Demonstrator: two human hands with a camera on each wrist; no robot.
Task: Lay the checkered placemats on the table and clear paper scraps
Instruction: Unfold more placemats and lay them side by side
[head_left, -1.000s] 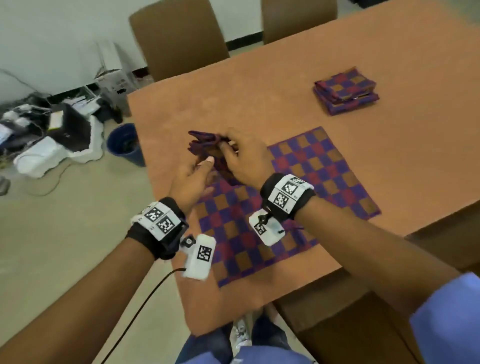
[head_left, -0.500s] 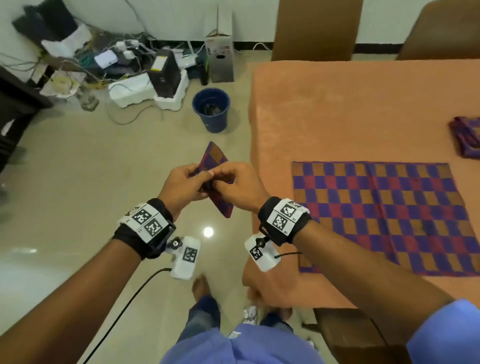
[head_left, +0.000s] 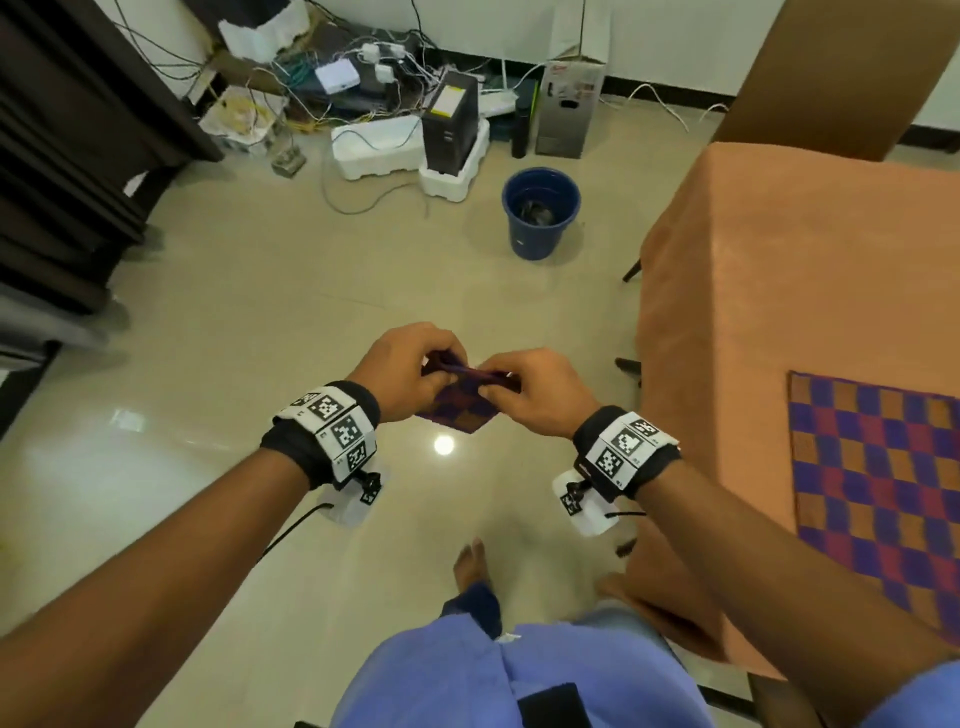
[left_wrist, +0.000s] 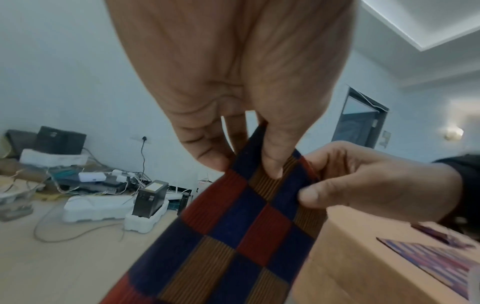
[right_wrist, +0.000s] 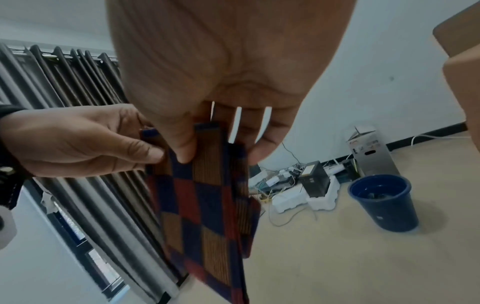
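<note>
Pale tiled floor is filling most of the room here, with a tangle of cables and foam packing along the far wall, a blue bucket (head_left: 540, 210) standing near it, and the orange-covered table (head_left: 779, 291) sitting off to the person's right. One checkered placemat (head_left: 878, 488) is already lying flat on that table near its front edge. A second, folded placemat (head_left: 460, 410) is hanging in the air over the floor, well clear of the table. The left hand (head_left: 402, 376) and the right hand (head_left: 535, 395) are both pinching its top edge, thumbs in front and fingers curled behind, close together. Held this way, by the upper layers, the folds look ready to be pulled apart so the cloth can drop open before it goes down; that is my reading, not something shown.

Compared with a moment ago, the person is now facing further away from the table: the laid mat is sliding toward the right edge of the head view, and the stack of folded mats is no longer showing there. The held mat is hanging lower between the hands, its fold seen edge-on.
</note>
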